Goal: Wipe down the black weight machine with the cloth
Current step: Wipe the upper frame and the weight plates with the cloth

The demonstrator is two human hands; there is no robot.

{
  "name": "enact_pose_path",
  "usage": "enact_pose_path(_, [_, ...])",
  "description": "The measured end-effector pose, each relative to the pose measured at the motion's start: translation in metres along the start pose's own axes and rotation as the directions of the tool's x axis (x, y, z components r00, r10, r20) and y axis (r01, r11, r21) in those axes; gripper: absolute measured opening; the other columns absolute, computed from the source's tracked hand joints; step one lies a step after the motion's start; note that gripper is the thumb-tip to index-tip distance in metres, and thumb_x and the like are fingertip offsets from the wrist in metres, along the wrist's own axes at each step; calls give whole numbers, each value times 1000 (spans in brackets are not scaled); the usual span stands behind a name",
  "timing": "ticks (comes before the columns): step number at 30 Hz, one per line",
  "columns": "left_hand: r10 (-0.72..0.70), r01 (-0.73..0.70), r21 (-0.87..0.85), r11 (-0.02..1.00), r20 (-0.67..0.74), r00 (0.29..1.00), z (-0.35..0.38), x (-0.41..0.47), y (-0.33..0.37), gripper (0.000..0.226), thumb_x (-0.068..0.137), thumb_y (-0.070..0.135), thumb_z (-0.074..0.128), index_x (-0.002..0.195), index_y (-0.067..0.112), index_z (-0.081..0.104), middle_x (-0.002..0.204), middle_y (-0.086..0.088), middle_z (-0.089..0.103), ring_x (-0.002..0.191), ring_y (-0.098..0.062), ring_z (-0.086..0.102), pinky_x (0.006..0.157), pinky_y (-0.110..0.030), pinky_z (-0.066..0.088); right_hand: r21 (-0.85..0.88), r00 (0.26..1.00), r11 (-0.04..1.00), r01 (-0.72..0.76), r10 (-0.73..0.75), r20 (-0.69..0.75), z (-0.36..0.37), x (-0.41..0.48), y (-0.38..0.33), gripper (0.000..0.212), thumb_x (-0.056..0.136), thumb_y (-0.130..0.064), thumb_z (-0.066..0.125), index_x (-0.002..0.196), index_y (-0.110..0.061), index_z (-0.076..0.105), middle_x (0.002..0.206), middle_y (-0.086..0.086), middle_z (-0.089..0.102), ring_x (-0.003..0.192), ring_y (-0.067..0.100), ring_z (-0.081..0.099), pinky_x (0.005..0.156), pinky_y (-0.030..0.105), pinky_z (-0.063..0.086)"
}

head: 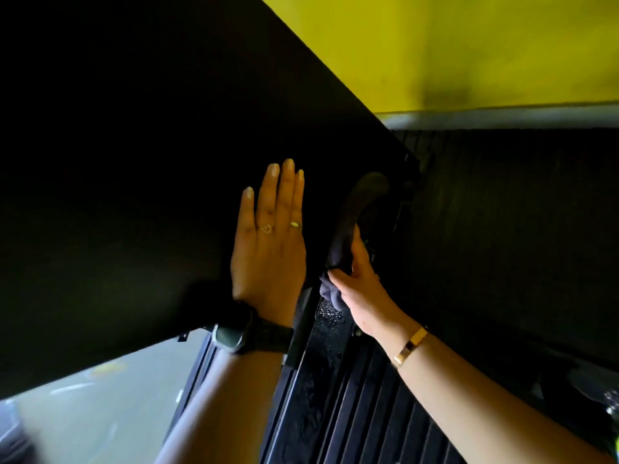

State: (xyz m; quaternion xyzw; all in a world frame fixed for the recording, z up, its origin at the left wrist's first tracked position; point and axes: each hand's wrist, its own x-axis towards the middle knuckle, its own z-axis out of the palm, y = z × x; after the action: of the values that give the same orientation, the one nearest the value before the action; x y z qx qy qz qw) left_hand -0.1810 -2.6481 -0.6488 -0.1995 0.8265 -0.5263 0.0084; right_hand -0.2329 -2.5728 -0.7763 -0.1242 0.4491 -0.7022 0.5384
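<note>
Now, black weight machine (pixel 134 162): its broad flat panel fills the view above and to the left of the right grip (pixel 355 283); the left grip (pixel 268 256) lies on it.
Yellow wall (pixel 469 45): high above and to the right of the right grip, well apart from the work.
Ribbed plates (pixel 368 413): just below the right grip; droplets (pixel 330 316) glisten on the strip right under it.
Left grip: fingers straight and together, palm flat on the panel, holding nothing, only bracing.
Right grip: fingers curled round the cloth (pixel 340 244), pressing it to the machine's edge just right of the left grip.
Cloth: dark and bunched, with a loose tail hanging below the thumb.
Doing it well: brace with the left grip, spread the cloth flatter so more of it meets the metal, draw it along the edge in overlapping passes, then take up the droplets below.
Hard to make out: the panel is so dark that no dust or streak shows. The curved brownish shape (pixel 366 192) above the right grip may be cloth or a machine part; I cannot tell. The right fingertips are hidden behind the cloth. The floor (pixel 83 413), low and left of both grips, is blurred, and the machine runs out of view.
</note>
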Motion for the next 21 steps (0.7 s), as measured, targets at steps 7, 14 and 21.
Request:
enact_pose_path(7, [-98,114,-121,986,130,987,-41,6,-48,64,99,40,14,151,8,-4,158,-7,-6,145,-21,1,112,-56,-3,106,997,992,-75,77,-17,57,-42,-80,76,95,12,39,148,-40,23,82,17,53,66,34,52,57,39,51])
enact_pose_path(14, [-244,291,-360,886,172,954,-122,4,-183,58,98,31,20,152,9,23,160,-5,2,149,-21,3,108,-59,4,-60,995,998,-25,31,91,131,-94,-202,88,91,6,48,145,-57,17,144,10,44,115,47,55,90,59,49])
enact_pose_path(21, [-473,476,-367,799,105,875,-207,7,-338,58,99,30,26,152,8,27,162,-10,13,150,-19,2,113,-57,-9,-145,974,975,168,-142,179,228,-147,-352,89,93,0,46,142,-63,8,159,-18,6,111,17,58,84,49,55])
